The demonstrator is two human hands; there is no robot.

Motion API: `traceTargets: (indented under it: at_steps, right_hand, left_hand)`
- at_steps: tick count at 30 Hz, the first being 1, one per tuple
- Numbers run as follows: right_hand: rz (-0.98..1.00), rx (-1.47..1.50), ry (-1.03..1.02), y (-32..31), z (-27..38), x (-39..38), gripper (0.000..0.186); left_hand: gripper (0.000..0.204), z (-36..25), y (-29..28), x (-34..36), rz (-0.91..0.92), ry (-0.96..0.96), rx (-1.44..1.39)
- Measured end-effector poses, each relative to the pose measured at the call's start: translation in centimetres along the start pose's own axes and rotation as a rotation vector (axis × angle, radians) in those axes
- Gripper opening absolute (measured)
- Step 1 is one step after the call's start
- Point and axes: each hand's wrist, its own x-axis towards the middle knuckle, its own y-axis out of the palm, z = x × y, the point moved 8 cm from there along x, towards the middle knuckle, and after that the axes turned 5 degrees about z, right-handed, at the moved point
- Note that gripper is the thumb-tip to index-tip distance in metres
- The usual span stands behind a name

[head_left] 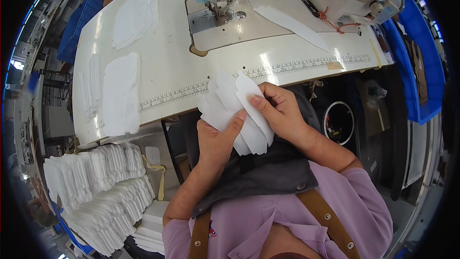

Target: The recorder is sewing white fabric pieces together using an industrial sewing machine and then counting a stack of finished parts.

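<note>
Several white cut fabric pieces (223, 100), fanned out over one another, are held between my two hands above my lap, just in front of the table's near edge. My left hand (218, 139) pinches the fan from its left side, thumb on top and fingers hidden beneath. On the right edge of the fan, my right hand (280, 110) grips a piece between thumb and curled fingers. The sewing machine (225, 0) stands beyond, with a single long white piece (292, 26) lying to the right of its needle area.
White fabric stacks (120, 96) lie on the table's left part. Thread snips (307, 3) with an orange cord rest beside the machine. A printed ruler (297, 67) runs along the near edge. Bundled white pieces (105, 192) fill the lower left. A blue bin (433, 67) stands at right.
</note>
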Motion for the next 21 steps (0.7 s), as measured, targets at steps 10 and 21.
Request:
traceTargets:
  at_steps: [10,21]
  right_hand:
    - [-0.031,-0.011,-0.051,-0.5,-0.9,-1.1,0.028]
    - [-0.023,-0.1,0.018,0.5,0.5,-1.0,0.04]
  left_hand:
    - [0.02,0.7,0.6,0.4,0.052,-0.046,-0.01]
    - [0.02,-0.7,-1.3,0.2,-0.01,0.086,0.142]
